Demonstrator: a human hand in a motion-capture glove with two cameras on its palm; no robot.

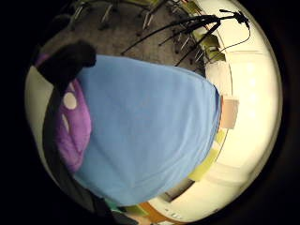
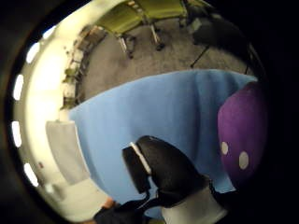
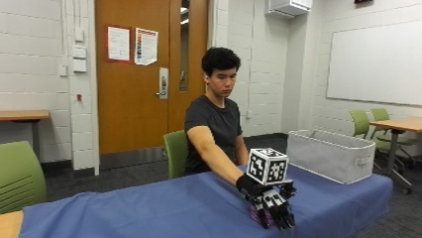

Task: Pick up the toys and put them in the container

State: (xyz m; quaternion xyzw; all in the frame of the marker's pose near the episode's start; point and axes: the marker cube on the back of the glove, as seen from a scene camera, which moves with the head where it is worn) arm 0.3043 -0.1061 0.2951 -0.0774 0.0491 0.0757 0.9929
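A person sits behind a table covered in blue cloth (image 3: 131, 208). The gloved right hand (image 3: 267, 201) reaches forward near the table's front edge, fingers draped down over a purple toy with white dots (image 3: 254, 216). The toy lies on the cloth and is mostly hidden under the hand in the outside view. In the palm views the purple toy (image 1: 75, 126) (image 2: 243, 130) sits close beside the palm. A black fingertip (image 1: 65, 61) curls over the toy, and the thumb (image 2: 163, 168) bends above the cloth. A grey fabric container (image 3: 330, 153) stands open on the table's right end.
A green chair (image 3: 175, 151) stands behind the table beside the person, and another (image 3: 20, 178) at the far left. A wooden table with green chairs (image 3: 395, 124) stands at the right. Bare blue cloth lies between the hand and the container.
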